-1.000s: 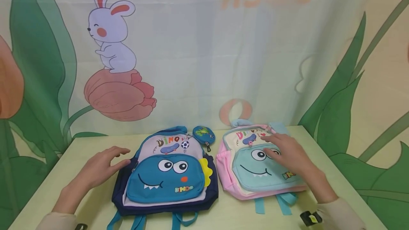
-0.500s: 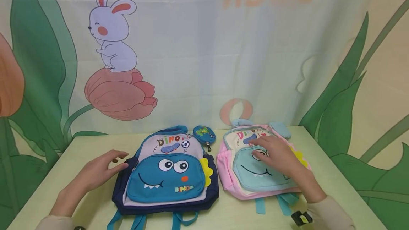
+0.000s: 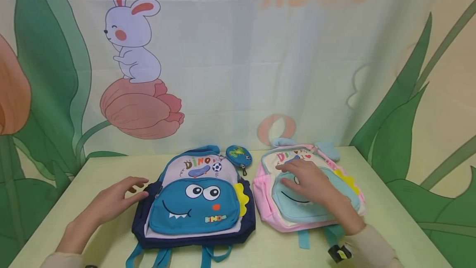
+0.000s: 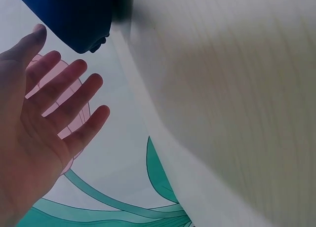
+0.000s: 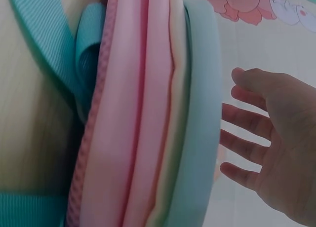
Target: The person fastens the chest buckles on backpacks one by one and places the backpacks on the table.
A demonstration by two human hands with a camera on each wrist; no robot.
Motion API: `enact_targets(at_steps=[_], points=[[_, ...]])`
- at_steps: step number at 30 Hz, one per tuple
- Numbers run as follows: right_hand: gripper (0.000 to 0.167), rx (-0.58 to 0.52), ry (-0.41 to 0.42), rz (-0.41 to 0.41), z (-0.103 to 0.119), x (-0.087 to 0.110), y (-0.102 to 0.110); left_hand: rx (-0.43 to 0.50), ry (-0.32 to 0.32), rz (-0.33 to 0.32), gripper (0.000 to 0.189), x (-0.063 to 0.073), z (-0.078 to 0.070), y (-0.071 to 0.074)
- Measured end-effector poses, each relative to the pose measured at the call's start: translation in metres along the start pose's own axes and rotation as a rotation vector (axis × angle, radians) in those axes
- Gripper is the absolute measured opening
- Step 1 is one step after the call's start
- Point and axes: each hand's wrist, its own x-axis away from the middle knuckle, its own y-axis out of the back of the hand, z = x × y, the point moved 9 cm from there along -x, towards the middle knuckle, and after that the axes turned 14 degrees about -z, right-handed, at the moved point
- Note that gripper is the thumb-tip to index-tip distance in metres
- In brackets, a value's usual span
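Note:
A blue dinosaur backpack [image 3: 193, 208] with a navy edge lies face up on the table, left of a pink and mint dinosaur backpack [image 3: 264, 195]. Just off the blue backpack's left side is my left hand [image 3: 113, 199], its fingers loosely bent around nothing. The left wrist view has that hand's palm and spread fingers apart from the dark blue fabric. My right hand [image 3: 308, 181] hovers over the mint front pocket, hiding most of its printed eyes. From the right wrist, the same hand [image 5: 279, 138] appears above the pocket face, holding nothing.
A round blue coin purse [image 3: 239, 156] with a zip hangs at the blue backpack's upper right. Teal straps [image 3: 206, 255] stick out below both bags. A printed curtain [image 3: 208, 65] stands behind the table [image 3: 93, 168].
My right hand has shifted left across the pink backpack, uncovering its yellow frill and covering the eyes. The left hand has hardly moved; both backpacks lie as before.

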Motion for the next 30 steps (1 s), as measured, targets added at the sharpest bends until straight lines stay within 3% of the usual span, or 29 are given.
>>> enact_targets(at_steps=[12,19,30], points=[[0.036,-0.035,0.028,0.043,0.023,-0.005,-0.019,0.026,0.043,0.063,0.066,0.003,0.006,-0.01],[0.036,-0.036,0.046,0.072,0.033,-0.006,-0.03,0.038,0.026,0.066,0.064,0.004,0.006,-0.01],[0.04,-0.067,0.017,0.174,0.05,-0.008,-0.043,0.044,0.041,0.102,0.066,0.006,0.007,-0.013]])
